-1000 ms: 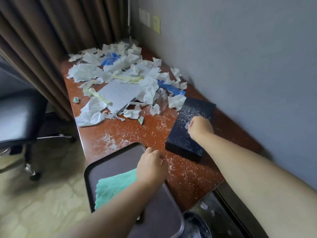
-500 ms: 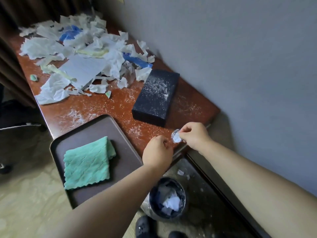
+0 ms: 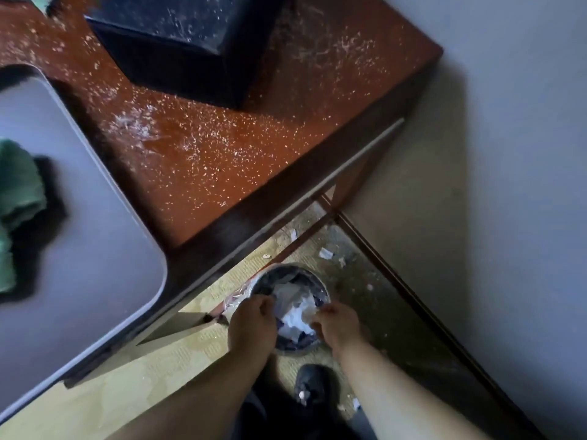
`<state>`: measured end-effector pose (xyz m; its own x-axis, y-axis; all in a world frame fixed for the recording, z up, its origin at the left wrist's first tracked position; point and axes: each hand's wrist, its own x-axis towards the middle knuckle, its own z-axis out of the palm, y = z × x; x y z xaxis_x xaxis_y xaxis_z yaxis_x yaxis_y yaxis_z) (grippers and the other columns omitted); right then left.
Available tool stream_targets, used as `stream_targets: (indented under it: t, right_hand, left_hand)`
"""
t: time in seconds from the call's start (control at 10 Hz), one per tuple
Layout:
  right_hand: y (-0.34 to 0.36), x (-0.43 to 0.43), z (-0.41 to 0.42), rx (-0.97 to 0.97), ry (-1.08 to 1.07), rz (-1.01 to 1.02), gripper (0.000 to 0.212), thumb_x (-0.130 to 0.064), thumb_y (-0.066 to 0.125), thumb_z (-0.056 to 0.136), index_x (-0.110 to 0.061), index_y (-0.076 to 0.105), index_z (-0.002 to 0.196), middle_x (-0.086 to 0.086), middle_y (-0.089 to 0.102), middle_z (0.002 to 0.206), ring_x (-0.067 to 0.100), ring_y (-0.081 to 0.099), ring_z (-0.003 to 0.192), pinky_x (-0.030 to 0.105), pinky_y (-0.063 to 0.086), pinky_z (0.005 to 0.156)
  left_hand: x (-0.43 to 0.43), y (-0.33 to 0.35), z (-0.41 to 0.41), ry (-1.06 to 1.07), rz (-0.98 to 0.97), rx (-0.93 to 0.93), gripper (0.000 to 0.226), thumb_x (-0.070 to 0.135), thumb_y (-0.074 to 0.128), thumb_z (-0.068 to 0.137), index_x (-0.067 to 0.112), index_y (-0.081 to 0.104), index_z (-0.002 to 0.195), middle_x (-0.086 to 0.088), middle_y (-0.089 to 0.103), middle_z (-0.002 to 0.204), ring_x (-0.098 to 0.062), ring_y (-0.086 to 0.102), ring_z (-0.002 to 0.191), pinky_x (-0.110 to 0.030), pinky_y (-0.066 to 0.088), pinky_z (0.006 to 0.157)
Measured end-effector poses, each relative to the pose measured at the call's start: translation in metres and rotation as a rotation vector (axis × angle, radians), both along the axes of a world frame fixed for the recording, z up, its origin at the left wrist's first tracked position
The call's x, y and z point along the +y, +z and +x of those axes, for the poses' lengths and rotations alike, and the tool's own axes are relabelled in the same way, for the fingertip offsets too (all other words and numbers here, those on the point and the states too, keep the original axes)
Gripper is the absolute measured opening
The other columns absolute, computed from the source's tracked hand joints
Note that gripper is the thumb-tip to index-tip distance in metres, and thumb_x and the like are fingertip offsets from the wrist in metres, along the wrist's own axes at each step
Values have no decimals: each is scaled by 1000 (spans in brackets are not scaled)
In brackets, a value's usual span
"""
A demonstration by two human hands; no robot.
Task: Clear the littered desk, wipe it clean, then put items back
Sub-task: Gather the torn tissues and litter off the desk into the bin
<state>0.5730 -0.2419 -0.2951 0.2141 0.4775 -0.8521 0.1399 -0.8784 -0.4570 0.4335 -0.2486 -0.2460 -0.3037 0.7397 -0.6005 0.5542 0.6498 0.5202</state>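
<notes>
Now I am bending down over the small round dark bin (image 3: pixel 323 289), which is standing on the floor (image 3: pixel 178 354) just below the front edge of the red-brown wooden desk (image 3: pixel 270 160). It is standing close so that litter from the desk is only going a short way down. Both my hands are hanging right over its mouth. My left hand (image 3: pixel 252 325) is sitting above the left side of the rim with its fingers curled in, and I cannot tell if it is holding anything. My right hand (image 3: pixel 338 325) is sitting above the right side, with its fingers bent down toward the white paper scraps (image 3: pixel 295 315) that are lying heaped inside. Those fingertips are touching or almost touching the paper, so I cannot tell if they are pinching a piece or letting one fall. I think I am dropping litter in, and holding my hands low so that nothing is floating away. A few torn bits (image 3: pixel 325 253) are lying on the floor behind the bin anyway.

Up on the desk, white dust (image 3: pixel 203 154) is lying all over the near corner. A black box (image 3: pixel 178 36) is sitting further in from that corner. A flat grey tray (image 3: pixel 95 233) is hanging over the front edge, and a green cloth (image 3: pixel 19 182) is waiting on it, handy for wiping, which I am not doing yet.
</notes>
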Motion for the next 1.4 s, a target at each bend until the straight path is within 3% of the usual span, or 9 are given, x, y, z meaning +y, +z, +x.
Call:
stream_targets:
  t: [0.2, 0.4, 0.5, 0.6, 0.7, 0.9, 1.1, 1.2, 1.4]
  right_hand:
    - [-30, 2, -9, 63, -139, -86, 19, -12, 52, 93, -3, 61, 107, 22, 63, 113, 7, 58, 59, 22, 49, 60]
    - [24, 13, 4, -135, 244, 20, 37, -9, 37, 100, -5, 41, 136, 11, 49, 138, 21, 47, 126, 21, 34, 102]
    - [71, 16, 5, -132, 103, 75, 26, -9, 48, 95, 2, 62, 115, 16, 64, 110, 24, 59, 106, 23, 50, 77]
    - [132, 27, 11, -196, 237, 200, 18, -13, 56, 90, -6, 69, 100, 5, 66, 92, 21, 60, 91, 24, 44, 76]
    - [201, 48, 10, -288, 317, 412, 19, -18, 60, 88, -15, 69, 105, -4, 62, 99, 13, 56, 93, 20, 39, 79]
    - [320, 65, -18, -293, 515, 711, 17, -22, 61, 86, -19, 66, 103, -5, 61, 104, 10, 55, 99, 19, 39, 80]
    - [369, 52, -68, -294, 644, 758, 16, -27, 60, 88, -23, 64, 104, -2, 64, 111, 13, 58, 104, 25, 49, 83]
    - [375, 41, -100, -301, 690, 770, 17, -26, 61, 88, -22, 65, 104, -1, 64, 111, 12, 58, 98, 21, 47, 80]
    - [382, 21, -201, -362, 755, 798, 17, -25, 62, 85, -23, 66, 101, -3, 66, 98, 13, 59, 84, 22, 44, 66]
  left_hand:
    - [-4, -36, -7, -127, -21, 60, 34, 22, 36, 101, 3, 64, 100, -11, 64, 99, -28, 59, 99, -22, 32, 71]
    - [-4, 6, -2, -115, 97, 61, 23, 18, 53, 93, 3, 67, 83, -7, 63, 91, -24, 58, 90, -32, 42, 74]
    - [11, 55, 5, -169, 106, 76, 17, 21, 56, 91, 11, 63, 79, 0, 58, 90, -21, 58, 90, -27, 41, 72]
    - [27, 114, 13, -162, 137, 76, 17, 29, 58, 91, 18, 60, 79, 7, 54, 87, -8, 53, 72, -14, 38, 58]
    - [38, 172, 16, -209, 335, 145, 25, 38, 58, 90, 19, 58, 74, 8, 55, 93, -7, 51, 85, -9, 36, 66]
    - [40, 268, -27, -56, 643, 360, 23, 23, 50, 95, 14, 68, 106, -2, 49, 138, -24, 34, 132, -33, 30, 105]
    - [13, 315, -96, -44, 560, 376, 29, 43, 54, 91, 22, 66, 74, 16, 59, 99, -12, 49, 110, -23, 36, 89]
    - [3, 322, -129, -37, 581, 382, 34, 36, 49, 94, 13, 70, 79, 9, 64, 94, -15, 53, 101, -27, 40, 81]
    - [-27, 336, -219, -29, 578, 431, 32, 42, 50, 93, 17, 69, 91, 11, 57, 121, -13, 43, 121, -24, 36, 93]
